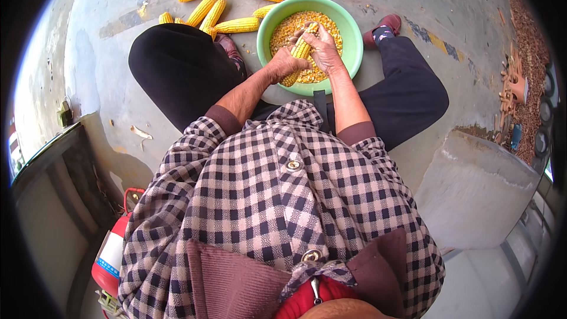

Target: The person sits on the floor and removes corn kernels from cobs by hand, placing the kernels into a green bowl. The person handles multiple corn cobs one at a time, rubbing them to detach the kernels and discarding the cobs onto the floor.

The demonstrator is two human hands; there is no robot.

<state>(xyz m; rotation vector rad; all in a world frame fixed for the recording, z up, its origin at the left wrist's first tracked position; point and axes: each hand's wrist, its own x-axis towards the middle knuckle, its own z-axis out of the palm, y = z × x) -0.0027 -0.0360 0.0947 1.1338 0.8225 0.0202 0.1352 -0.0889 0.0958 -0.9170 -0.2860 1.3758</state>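
A yellow corn cob [301, 48] is held at a slant over a light green plastic basin [354, 60]. My left hand [283, 65] wraps around the cob's lower part, its thumb lying across it. Against the upper part presses my right hand [324, 48], fingers around the tip, where some pale patches show among the kernels. Loose corn kernels [283, 31] cover the basin's bottom. The basin stands on the floor between my spread legs. Part of the cob is hidden under my fingers.
Several whole corn cobs [234, 25] lie on the concrete floor [128, 48] left of and behind the basin. A red fire extinguisher [106, 274] stands at lower left. A pale grey block [478, 190] is at right, beyond it a long spread of small brown pieces [529, 57].
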